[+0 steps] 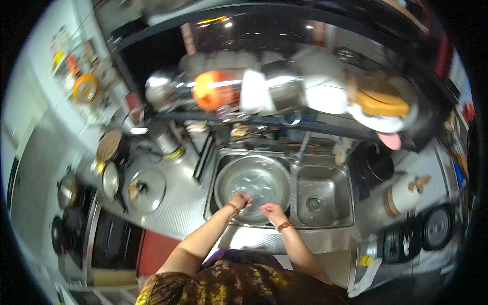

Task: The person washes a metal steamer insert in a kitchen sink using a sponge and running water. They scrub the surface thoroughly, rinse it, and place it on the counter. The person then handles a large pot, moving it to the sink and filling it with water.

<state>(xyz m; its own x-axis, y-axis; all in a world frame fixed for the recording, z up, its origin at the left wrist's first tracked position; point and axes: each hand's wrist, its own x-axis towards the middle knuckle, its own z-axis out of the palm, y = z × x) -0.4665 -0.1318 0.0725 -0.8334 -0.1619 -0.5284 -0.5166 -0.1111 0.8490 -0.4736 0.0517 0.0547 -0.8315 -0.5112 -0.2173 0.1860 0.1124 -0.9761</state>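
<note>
A large round metal basin [225,173] sits in the left bowl of a stainless steel double sink [323,225]. Clear water [255,183] with bright reflections appears to fill its lower part. My left hand [241,200] is over the near side of the basin, its fingers bent inward. To its right, my right hand [272,211] hangs over the near rim with curled fingers. The two hands are apart. Blur hides whether anything small is between the fingers of either one.
A faucet [304,143] rises behind the sink divider. Above runs a dark dish rack [259,120] with bowls, plates and an orange container [212,89]. A glass lid [146,190] lies on the left counter. On the right stands a white canister [406,194].
</note>
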